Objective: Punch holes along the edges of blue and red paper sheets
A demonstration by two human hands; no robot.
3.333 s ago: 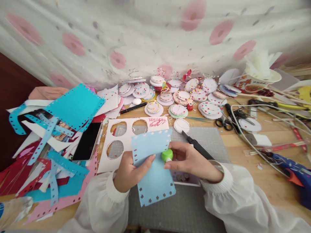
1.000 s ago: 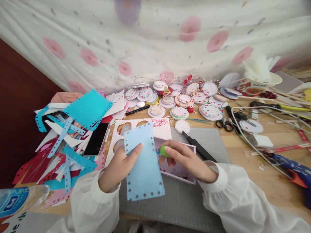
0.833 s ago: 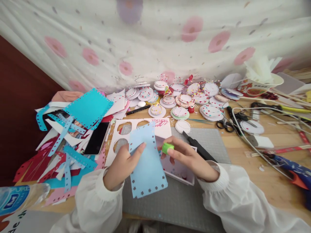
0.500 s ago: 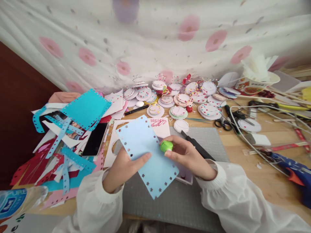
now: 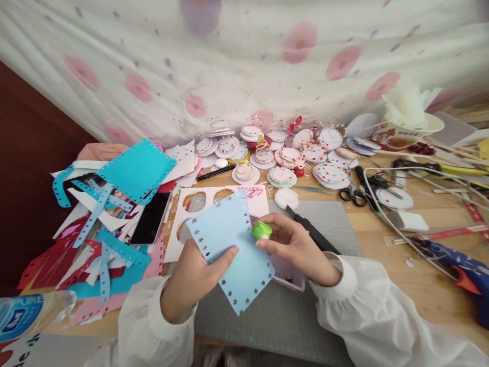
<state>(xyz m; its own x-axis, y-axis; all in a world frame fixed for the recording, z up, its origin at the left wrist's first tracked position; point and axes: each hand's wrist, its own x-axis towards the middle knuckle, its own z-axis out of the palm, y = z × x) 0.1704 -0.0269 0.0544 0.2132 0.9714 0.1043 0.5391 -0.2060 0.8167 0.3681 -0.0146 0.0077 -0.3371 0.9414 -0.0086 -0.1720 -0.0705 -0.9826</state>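
Blue sheet [image 5: 229, 229], green punch [image 5: 262, 230] in separate hands [image 5: 196, 280].

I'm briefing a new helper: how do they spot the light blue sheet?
Start at the grey mat, then find the left hand over it. That hand holds the light blue sheet; it is paler than the deeper blue sheet lying on the scrap pile.

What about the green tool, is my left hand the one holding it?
No, the green tool is in the right hand, while the left hand holds the light blue paper.
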